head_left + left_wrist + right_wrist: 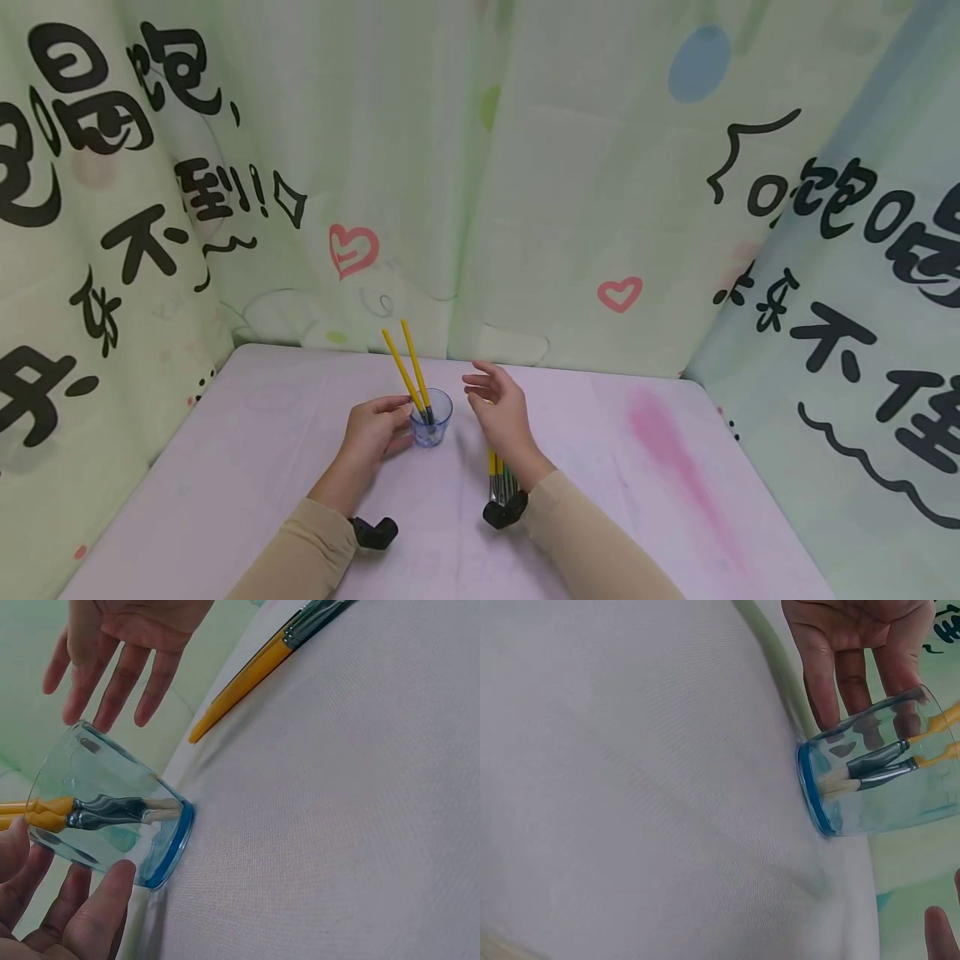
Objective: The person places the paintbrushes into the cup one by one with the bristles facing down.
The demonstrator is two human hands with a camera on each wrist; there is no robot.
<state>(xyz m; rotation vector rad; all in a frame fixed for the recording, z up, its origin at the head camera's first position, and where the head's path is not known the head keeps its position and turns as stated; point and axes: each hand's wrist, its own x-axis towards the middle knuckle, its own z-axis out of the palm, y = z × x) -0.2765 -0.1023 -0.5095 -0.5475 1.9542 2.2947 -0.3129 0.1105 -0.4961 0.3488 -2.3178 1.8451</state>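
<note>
Two yellow-handled paintbrushes (411, 367) lean in a clear blue-tinted cup (431, 432) on the table, bristles down. My left hand (375, 429) holds the cup's left side, its thumb and fingers spread around the wall in the left wrist view. Right of the cup, my right hand (501, 410) is raised over the table, fingers loosely bent and holding nothing. Below it lie several more paintbrushes (497, 483), partly hidden by the right wrist. One brush (247, 682) from that side shows in the left wrist view, its yellow handle end pointing toward the background curtain.
A pale pinkish cloth covers the table (225, 450), with a pink streak (682, 458) on the right. Light green curtains (465, 183) with dark lettering and hearts stand behind and at both sides. Black wrist mounts (375, 533) sit below both hands.
</note>
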